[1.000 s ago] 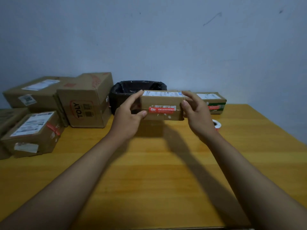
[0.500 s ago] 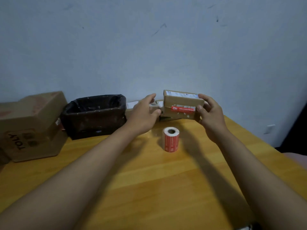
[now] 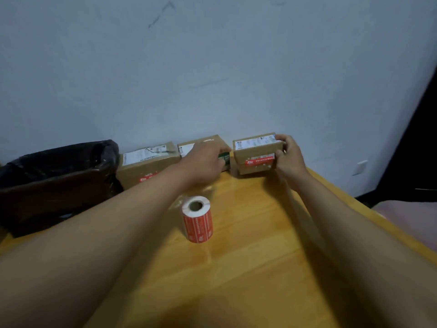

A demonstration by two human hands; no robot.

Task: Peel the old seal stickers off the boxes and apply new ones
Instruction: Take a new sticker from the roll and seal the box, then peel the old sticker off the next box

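Note:
My right hand (image 3: 287, 158) grips a small brown box (image 3: 254, 153) by its right end at the table's far right, against the wall. A red seal sticker (image 3: 259, 161) runs across its front face. My left hand (image 3: 204, 162) rests on the middle box (image 3: 201, 144), which has a green band; whether it grips the box I cannot tell. A third box (image 3: 144, 165) with a red sticker stands to the left of it. A red roll of new stickers (image 3: 197, 218) stands upright on the wooden table (image 3: 248, 268), nearer to me than both hands.
A dark bin lined with a black bag (image 3: 54, 178) stands at the far left beside the boxes. The wall is directly behind the row of boxes. The table's right edge (image 3: 369, 209) runs diagonally close to my right arm.
The view swung right. My right hand carried the small box further right and down to the table by the wall. My left hand let go of it and moved onto the middle box.

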